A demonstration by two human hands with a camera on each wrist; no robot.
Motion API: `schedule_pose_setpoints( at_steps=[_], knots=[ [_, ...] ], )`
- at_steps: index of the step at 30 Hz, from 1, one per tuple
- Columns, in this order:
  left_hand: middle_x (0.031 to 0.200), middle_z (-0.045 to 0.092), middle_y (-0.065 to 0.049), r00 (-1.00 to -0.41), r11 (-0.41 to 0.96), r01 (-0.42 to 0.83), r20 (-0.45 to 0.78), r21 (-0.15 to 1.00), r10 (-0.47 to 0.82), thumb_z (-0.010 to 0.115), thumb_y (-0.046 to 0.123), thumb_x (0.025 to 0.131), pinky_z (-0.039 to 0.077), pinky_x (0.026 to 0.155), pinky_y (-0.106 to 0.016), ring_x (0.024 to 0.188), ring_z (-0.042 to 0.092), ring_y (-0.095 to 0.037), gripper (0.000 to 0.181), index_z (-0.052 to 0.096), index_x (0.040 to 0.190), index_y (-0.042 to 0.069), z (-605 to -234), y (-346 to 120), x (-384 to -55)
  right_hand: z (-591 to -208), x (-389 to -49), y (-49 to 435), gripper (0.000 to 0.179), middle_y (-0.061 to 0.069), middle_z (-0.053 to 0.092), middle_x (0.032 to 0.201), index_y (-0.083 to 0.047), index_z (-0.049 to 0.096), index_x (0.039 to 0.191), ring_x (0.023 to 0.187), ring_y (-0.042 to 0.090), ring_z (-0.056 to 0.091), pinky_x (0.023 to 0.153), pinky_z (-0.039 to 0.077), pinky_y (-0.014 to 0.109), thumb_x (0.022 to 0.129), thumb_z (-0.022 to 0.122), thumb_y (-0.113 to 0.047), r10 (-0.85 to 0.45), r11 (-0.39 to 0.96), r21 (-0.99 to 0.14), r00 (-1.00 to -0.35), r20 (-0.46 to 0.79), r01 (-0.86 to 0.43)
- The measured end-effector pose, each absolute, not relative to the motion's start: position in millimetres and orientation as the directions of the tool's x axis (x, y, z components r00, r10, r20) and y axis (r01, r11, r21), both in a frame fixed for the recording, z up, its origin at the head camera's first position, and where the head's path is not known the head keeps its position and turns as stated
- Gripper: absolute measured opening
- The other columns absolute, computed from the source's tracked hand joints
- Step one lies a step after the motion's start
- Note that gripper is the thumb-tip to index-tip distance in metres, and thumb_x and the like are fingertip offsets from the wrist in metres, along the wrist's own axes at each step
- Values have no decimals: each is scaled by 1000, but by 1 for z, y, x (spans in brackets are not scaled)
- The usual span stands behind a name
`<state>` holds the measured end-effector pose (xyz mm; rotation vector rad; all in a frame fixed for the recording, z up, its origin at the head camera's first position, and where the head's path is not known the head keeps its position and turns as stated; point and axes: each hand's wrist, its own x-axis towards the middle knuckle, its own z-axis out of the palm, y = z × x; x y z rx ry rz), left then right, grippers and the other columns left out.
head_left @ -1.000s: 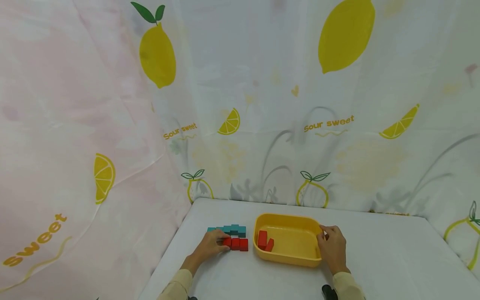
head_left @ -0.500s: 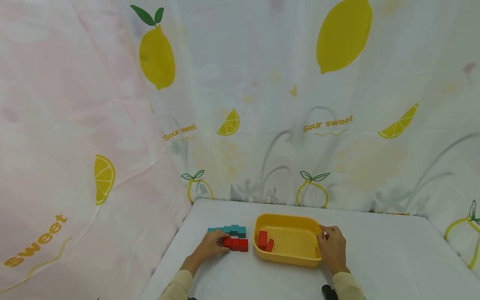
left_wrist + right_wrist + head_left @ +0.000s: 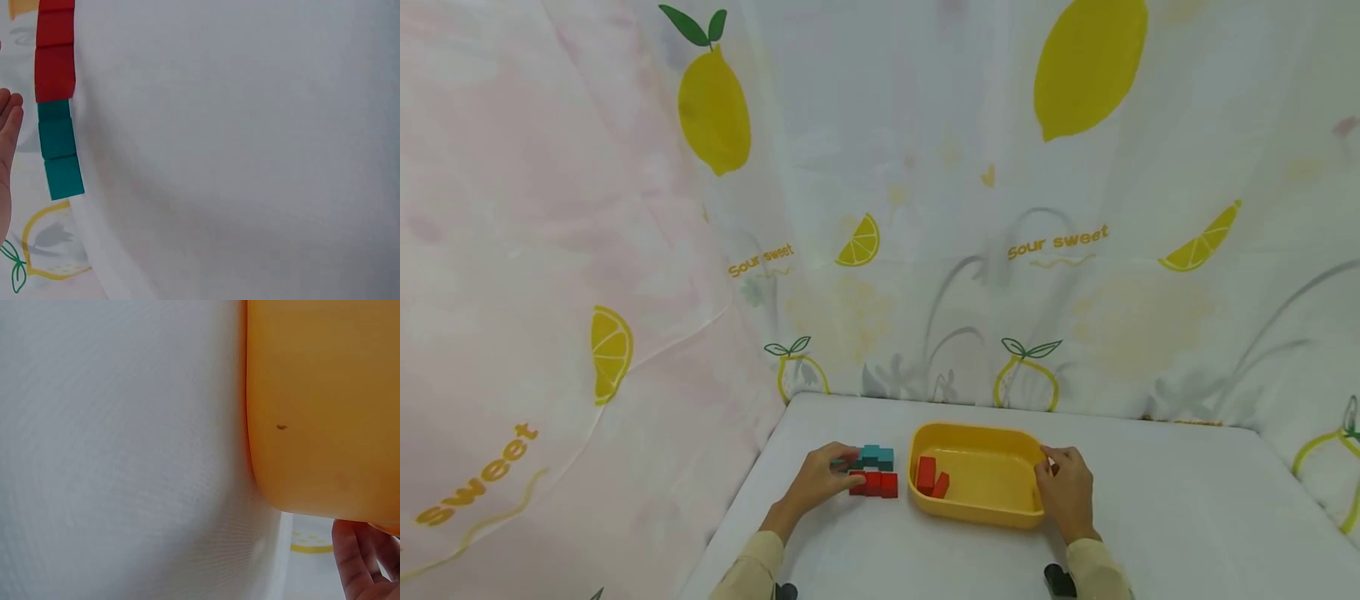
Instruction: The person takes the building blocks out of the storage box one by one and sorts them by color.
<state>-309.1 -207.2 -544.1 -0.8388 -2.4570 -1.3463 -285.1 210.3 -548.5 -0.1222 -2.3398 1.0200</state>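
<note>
My left hand [image 3: 822, 479] hovers at the left end of a row of red blocks [image 3: 874, 484], its thumb near the closest block and its fingers extended above the teal blocks [image 3: 877, 457]. In the left wrist view, the left hand's fingers [image 3: 11, 119] look straight and apart from the teal blocks [image 3: 59, 140] and red blocks [image 3: 55, 62]. On the right, my right hand [image 3: 1067, 492] pinches the right edge of a yellow tray [image 3: 977, 512]. Two red blocks [image 3: 927, 475] lie inside the tray's left end. The right wrist view shows fingers [image 3: 350, 556] against the tray's end [image 3: 325, 425].
A white-covered table [image 3: 1172, 517] bears everything. Behind it hangs a lemon-printed curtain [image 3: 925, 317], which also closes off the left side. Dark wrist devices [image 3: 1058, 579] show at the cuffs.
My left hand has lifted off the red row's left end, its fingers spreading farther from the thumb and moving back over the teal blocks. My right hand and the tray stay put.
</note>
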Motion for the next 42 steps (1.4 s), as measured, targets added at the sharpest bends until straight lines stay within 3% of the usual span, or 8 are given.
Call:
schedule_pose_setpoints(
  at_steps=[4,13,19,26,30,37,42],
  knots=[
    [110,64,-24,-828,356,546,427,758,362,82,14,78,54,85,-45,100,64,-40,45,65,113,-9,-537,-196,-308,-549,-284,210,27,14,56,90,8,70,109,72,23,49,57,43,25,84,61,3,292,707,-692,-831,474,-146],
    [114,62,-25,-822,279,532,409,799,396,81,17,81,50,89,-49,107,61,-41,40,67,116,6,-523,-171,-316,-548,-283,210,28,14,56,93,7,69,112,75,23,50,59,45,24,86,61,2,293,704,-699,-845,447,-126],
    [115,64,-17,-814,319,550,411,772,410,80,22,81,51,90,-40,108,64,-28,41,67,118,10,-517,-158,-322,-546,-286,211,28,14,56,92,7,69,111,74,23,50,58,44,24,85,61,2,293,701,-700,-840,457,-136],
    [115,65,-12,-790,323,580,421,748,445,79,17,83,52,90,-39,107,62,-18,43,65,118,-2,-512,-140,-322,-546,-286,210,28,13,56,91,7,70,110,73,22,50,57,44,23,84,62,3,304,700,-700,-830,467,-137],
    [116,66,-9,-780,344,592,411,729,472,79,14,83,51,91,-36,109,62,-16,41,66,119,-1,-511,-132,-320,-547,-283,210,27,13,56,90,8,70,109,72,22,50,56,43,23,83,62,3,301,701,-699,-830,469,-141],
    [118,64,-19,-733,326,637,418,699,536,78,8,83,50,93,-34,111,62,-26,43,63,121,-5,-507,-120,-320,-550,-285,211,27,13,57,89,7,71,108,71,22,50,58,45,24,83,63,3,300,710,-687,-818,490,-152],
    [122,65,-15,-726,365,635,365,681,583,79,14,82,48,94,-25,114,61,-27,49,63,125,-2,-510,-112,-321,-549,-285,211,27,13,56,88,8,70,108,71,21,50,56,44,23,83,62,3,295,709,-689,-821,488,-154]
  ],
)
